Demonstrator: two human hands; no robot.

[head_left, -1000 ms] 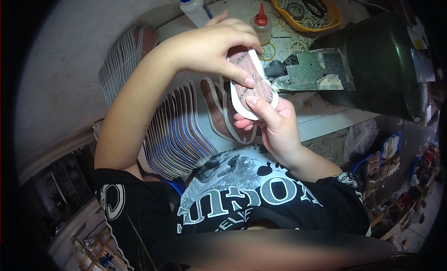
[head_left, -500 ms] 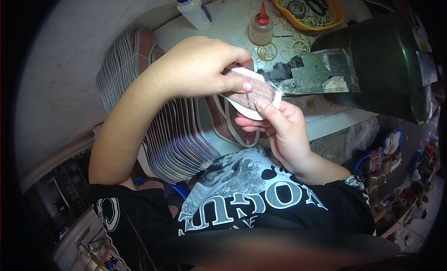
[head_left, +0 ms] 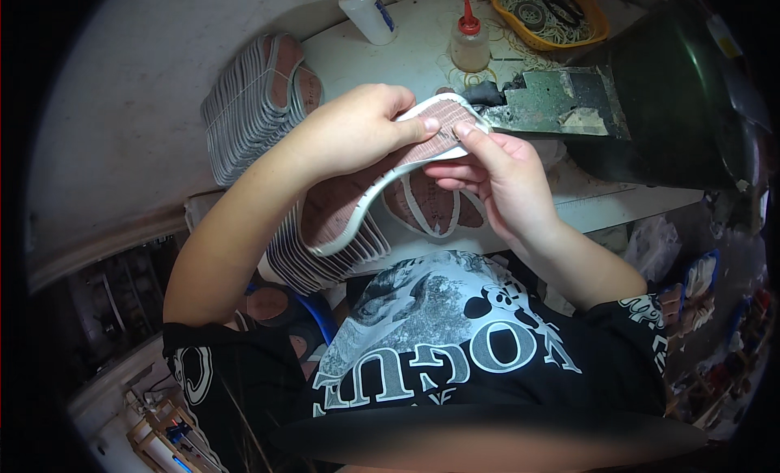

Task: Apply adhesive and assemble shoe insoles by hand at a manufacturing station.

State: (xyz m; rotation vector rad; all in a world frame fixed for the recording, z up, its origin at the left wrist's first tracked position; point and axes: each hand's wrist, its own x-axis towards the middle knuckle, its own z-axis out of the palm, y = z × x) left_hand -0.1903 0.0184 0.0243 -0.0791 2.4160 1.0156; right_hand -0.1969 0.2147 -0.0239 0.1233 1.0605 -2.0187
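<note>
One curved, pinkish-brown insole point(head_left: 396, 162) with grid texture and raised white rim sits between the pinching fingers of left hand point(head_left: 345, 136) and right hand point(head_left: 513, 171), over the bench point(head_left: 422, 54) bearing two plastic bottles point(head_left: 470, 50), one yellow basket point(head_left: 600, 24) and one string-tied insole stack point(head_left: 240, 115)

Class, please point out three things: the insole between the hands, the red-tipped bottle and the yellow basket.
Insole point(head_left: 413, 153), head view: on its pinkish face.
Red-tipped bottle point(head_left: 470, 53), head view: on its body, below the cap.
Yellow basket point(head_left: 600, 24), head view: on its right-hand wall.
</note>
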